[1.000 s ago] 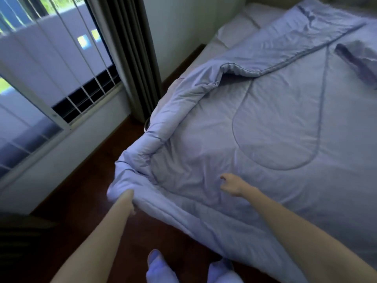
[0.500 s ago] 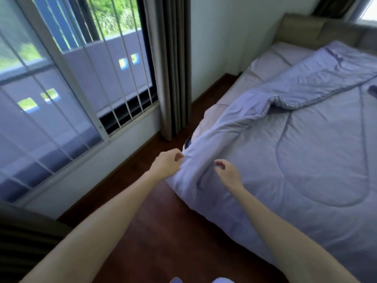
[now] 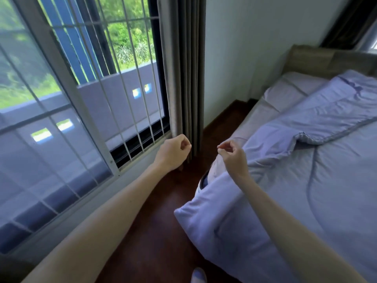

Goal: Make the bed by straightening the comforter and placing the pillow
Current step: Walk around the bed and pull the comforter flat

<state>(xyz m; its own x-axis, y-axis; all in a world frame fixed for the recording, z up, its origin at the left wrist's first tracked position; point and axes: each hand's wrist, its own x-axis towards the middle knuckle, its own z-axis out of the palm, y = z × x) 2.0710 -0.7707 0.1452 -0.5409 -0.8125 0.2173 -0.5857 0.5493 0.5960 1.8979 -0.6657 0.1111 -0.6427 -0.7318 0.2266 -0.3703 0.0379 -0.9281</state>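
My left hand (image 3: 173, 152) hangs in the air in front of the curtain (image 3: 183, 68), over the dark floor (image 3: 159, 231), fingers curled into a loose fist with nothing in its grip. My right hand (image 3: 232, 158) is raised just above the near side of the bed, thumb and forefinger pinched almost together, the other fingers bent; its grip is narrow and, as far as I can see, holds no cloth.

The comforter (image 3: 306, 180) lies across the bed, lilac and quilted. Its near corner hangs off the mattress edge toward the floor, and farther up a long fold is turned back on itself, leaving a strip of the sheet (image 3: 263, 117) bare along the wall side. A pillow (image 3: 289, 88) sits flat at the head, against the headboard (image 3: 326, 60), partly under the comforter's top edge.

I judge the straightening only partly done: the folded flap needs opening out toward the wall.

Here is what worries me. If I reach for the fold with such a narrow pinch, I may catch only the top layer and drag the whole comforter sideways, pulling the hanging corner farther off the bed. A hard tug could also shift the pillow beneath the top edge. And my left hand is close to the curtain, so a wide swing might snag it.
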